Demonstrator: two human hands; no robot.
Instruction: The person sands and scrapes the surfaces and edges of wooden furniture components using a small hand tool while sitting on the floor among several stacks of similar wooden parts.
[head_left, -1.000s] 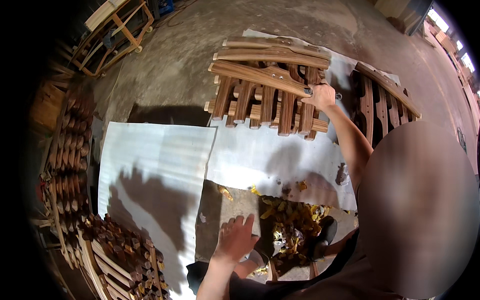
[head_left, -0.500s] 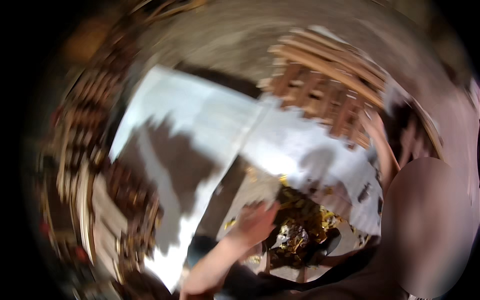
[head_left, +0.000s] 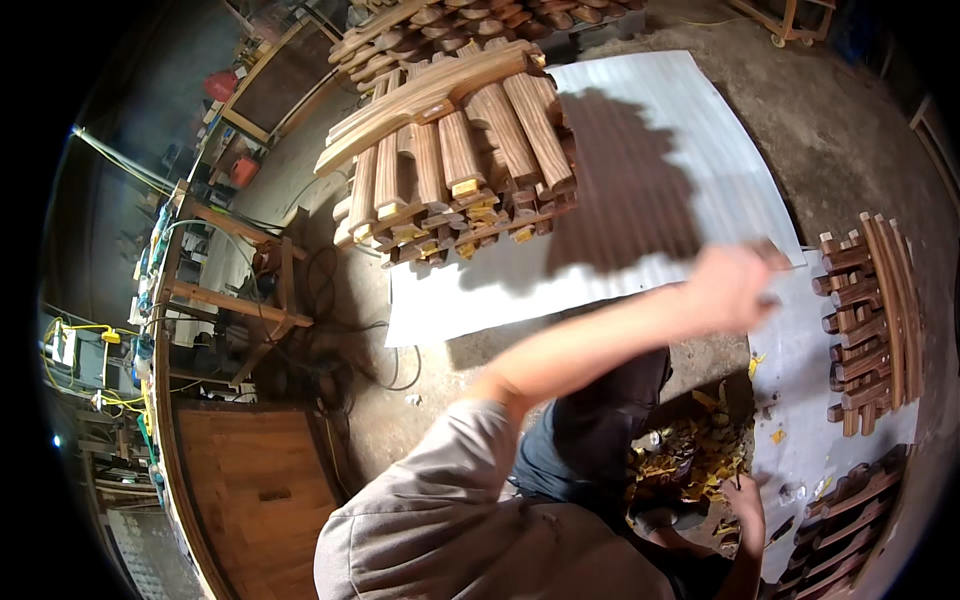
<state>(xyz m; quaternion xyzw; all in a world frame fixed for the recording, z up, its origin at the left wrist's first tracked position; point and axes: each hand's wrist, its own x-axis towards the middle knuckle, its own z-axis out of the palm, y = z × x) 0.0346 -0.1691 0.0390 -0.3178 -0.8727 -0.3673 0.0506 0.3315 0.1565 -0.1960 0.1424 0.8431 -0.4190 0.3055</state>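
My left arm stretches across the middle. My left hand, blurred, is curled above the near edge of a white sheet; a small brownish patch shows at its fingers, too smeared to name. Lower right, my right hand is bent beside a heap of yellow and brown scraps on the floor. A thin dark thing shows at its fingertips; its kind is unclear. On the sheet stands a stack of shaped brown wooden pieces, some with yellow ends. A smaller stack of wooden pieces lies at the right.
Dark wooden pieces lie at lower right on a second white sheet. Further left are a wooden frame stand, loose cables and a wooden panel. More wooden pieces are stacked at the back.
The view has swung left. My left hand has gone from above the scraps to over the white sheet's edge. My right hand has left the smaller stack and come down near the scraps.
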